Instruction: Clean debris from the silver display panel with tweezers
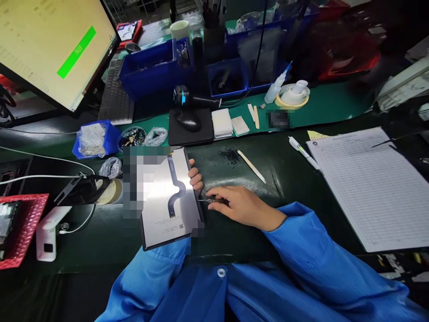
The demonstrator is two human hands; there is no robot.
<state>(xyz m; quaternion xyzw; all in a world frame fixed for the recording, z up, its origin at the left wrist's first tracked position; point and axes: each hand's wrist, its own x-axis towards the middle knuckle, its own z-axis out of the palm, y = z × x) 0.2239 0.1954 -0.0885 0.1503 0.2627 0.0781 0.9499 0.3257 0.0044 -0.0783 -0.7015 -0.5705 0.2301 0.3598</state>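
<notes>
A flat display panel (164,201) with a silver back and a dark flex cable is tilted up over the green mat. My left hand (195,176) holds it from behind; only the fingertips show, curled round its right edge. My right hand (234,205) rests on the mat just right of the panel, pinching thin metal tweezers (209,201) whose tips point at the panel's right edge. Both sleeves are blue.
A monitor (56,44) showing a green PASS bar stands at far left. Blue bins (150,67), a mouse (187,118), a glue bottle (276,87), a white stick (251,166), a pen (303,152), a paper form (372,183) and a red tray (23,228) surround the mat.
</notes>
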